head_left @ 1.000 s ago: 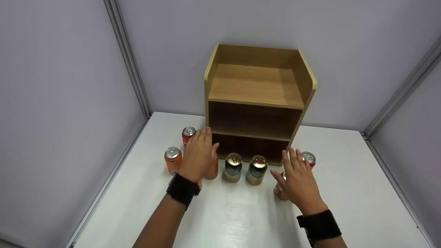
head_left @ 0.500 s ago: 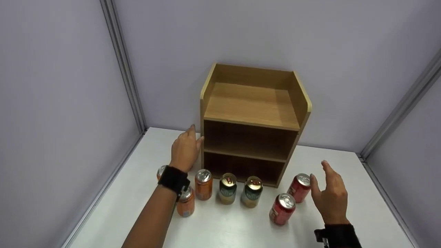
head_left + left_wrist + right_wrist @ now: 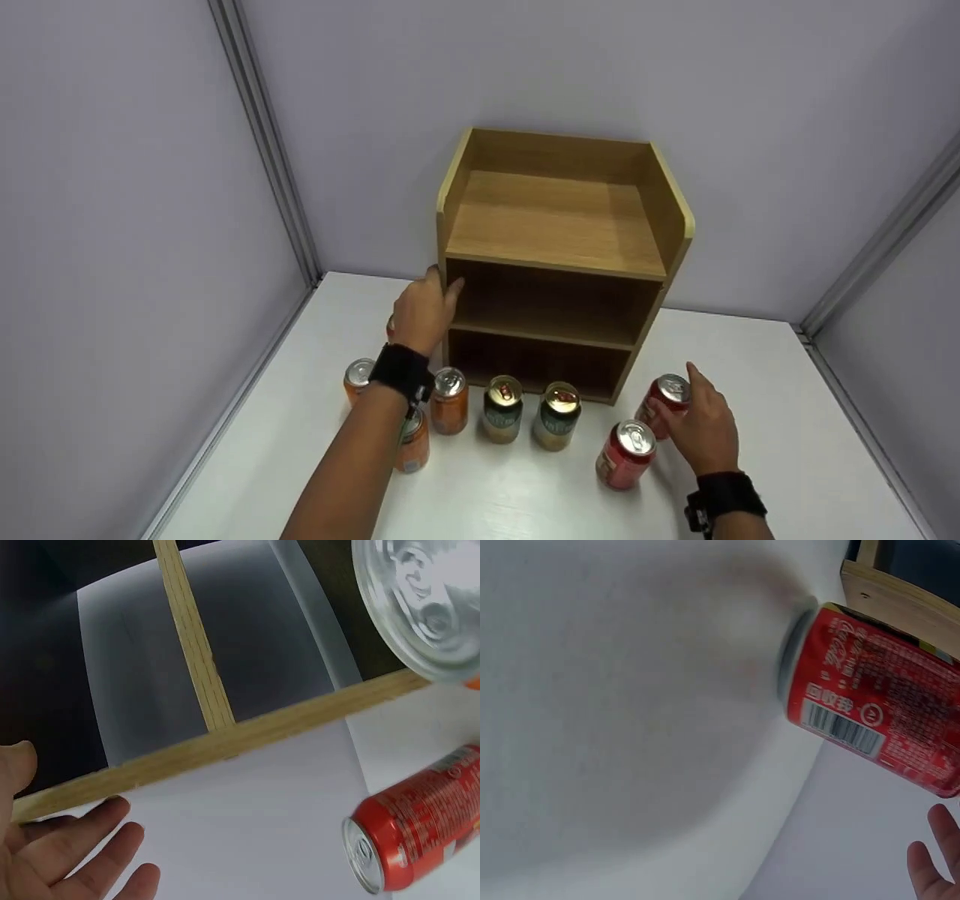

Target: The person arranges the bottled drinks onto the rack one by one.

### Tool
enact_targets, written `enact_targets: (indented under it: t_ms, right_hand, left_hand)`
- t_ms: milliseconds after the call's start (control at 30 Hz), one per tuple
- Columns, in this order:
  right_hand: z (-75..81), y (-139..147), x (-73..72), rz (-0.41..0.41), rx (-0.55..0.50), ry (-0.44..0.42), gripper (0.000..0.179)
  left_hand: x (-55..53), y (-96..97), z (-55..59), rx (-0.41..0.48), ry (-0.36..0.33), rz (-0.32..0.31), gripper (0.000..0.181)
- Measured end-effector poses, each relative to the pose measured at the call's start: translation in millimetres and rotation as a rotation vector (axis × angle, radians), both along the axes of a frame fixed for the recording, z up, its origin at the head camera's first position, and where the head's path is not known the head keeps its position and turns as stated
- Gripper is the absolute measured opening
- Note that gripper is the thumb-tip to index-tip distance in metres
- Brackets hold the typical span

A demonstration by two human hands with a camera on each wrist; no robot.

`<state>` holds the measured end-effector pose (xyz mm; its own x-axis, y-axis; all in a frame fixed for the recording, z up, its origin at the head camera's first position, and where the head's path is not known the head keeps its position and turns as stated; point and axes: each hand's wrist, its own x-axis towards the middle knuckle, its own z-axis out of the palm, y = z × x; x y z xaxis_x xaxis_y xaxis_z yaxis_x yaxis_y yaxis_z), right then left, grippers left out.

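My left hand (image 3: 421, 311) is at the left side panel of a wooden shelf unit (image 3: 555, 221), its thumb on the inner side and its fingers outside. In the left wrist view, loosely spread fingers (image 3: 94, 844) lie beside the panel's front edge. A red soda can (image 3: 420, 821) stands beyond, mostly hidden by this hand in the head view. At the right, my other hand (image 3: 705, 427) is beside two red soda cans, its thumb close to the rear can (image 3: 664, 405); the front can (image 3: 626, 454) stands just left. Its extended fingers (image 3: 945, 836) show near a red can.
Two green-and-gold cans (image 3: 502, 409) stand before the shelf. Orange cans (image 3: 448, 401) stand at the left, partly hidden by the left forearm. Grey walls (image 3: 750, 150) close in the white table (image 3: 510, 495) at the back and sides.
Both hands have come off the cans' area. The left has moved to the shelf's side panel, thumb round its front. The right swung outward, then back toward the rear red can. The head view shifted.
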<state>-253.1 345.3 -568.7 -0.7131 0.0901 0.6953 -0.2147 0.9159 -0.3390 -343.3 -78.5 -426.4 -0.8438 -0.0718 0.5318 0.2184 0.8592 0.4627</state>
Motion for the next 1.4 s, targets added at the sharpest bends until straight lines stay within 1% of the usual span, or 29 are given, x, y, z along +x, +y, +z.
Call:
enact_targets:
  t_ms: [133,233,333,433,533,633,700,800,867,900,967,1100,1167,1233,1300,1400]
  right_hand:
    - [-1.6,1,2.1,-0.012,-0.04,-0.16,0.096]
    - [0.9,2,6.4,-0.023,-0.057,-0.282,0.094]
    - [5.0,5,7.8,-0.037,-0.055,-0.335,0.09]
    - [10.5,9,9.3,-0.039,-0.038,-0.325,0.088]
    - [15.6,14,13.4,-0.033,-0.02,-0.284,0.088]
    - [23.1,16,18.9,-0.024,-0.011,-0.225,0.088]
    - [32.6,16,22.3,-0.012,-0.005,-0.165,0.089]
    - [58.0,19,27.9,0.009,0.015,-0.063,0.088]
    - [81.3,21,30.4,0.027,0.028,-0.005,0.086]
    - [94.2,22,31.7,0.034,0.032,0.011,0.086]
    - [120.6,24,33.8,0.045,0.028,0.022,0.084]
    - [175.4,21,37.6,0.056,-0.017,-0.014,0.081]
    - [202.5,18,38.8,0.066,-0.038,-0.009,0.078]
    - [228.7,13,38.9,0.081,-0.031,0.021,0.075]
    - [253.7,6,37.5,0.106,0.002,0.073,0.075]
    - [289.6,-11,32.3,0.128,0.046,0.121,0.08]
  left_hand:
    - [-3.2,7.3,0.8,-0.033,0.056,0.034,0.034]
    - [-4.2,11.9,-0.9,-0.073,0.111,0.037,0.025]
    - [-5.0,15.2,-1.0,-0.1,0.149,0.048,0.022]
    - [-4.9,17.9,-0.4,-0.109,0.159,0.06,0.023]
    - [-2.9,19.7,-1.0,-0.107,0.148,0.064,0.024]
    - [0.4,19.6,-1.5,-0.099,0.154,0.084,0.025]
    - [2.2,18.8,-1.3,-0.101,0.169,0.108,0.026]
    - [3.4,17.4,-0.4,-0.115,0.194,0.123,0.025]
    - [3.7,16.0,0.2,-0.125,0.201,0.118,0.025]
    - [3.8,15.6,0.4,-0.128,0.202,0.115,0.025]
    - [4.1,15.2,0.1,-0.126,0.197,0.111,0.025]
    - [5.5,16.3,-2.1,-0.13,0.169,0.121,0.026]
    - [6.1,17.6,-3.3,-0.133,0.164,0.117,0.025]
    - [6.7,18.8,-4.0,-0.139,0.166,0.109,0.024]
    - [7.6,19.8,-3.8,-0.144,0.171,0.102,0.023]
    - [8.6,20.0,-2.6,-0.155,0.175,0.114,0.023]
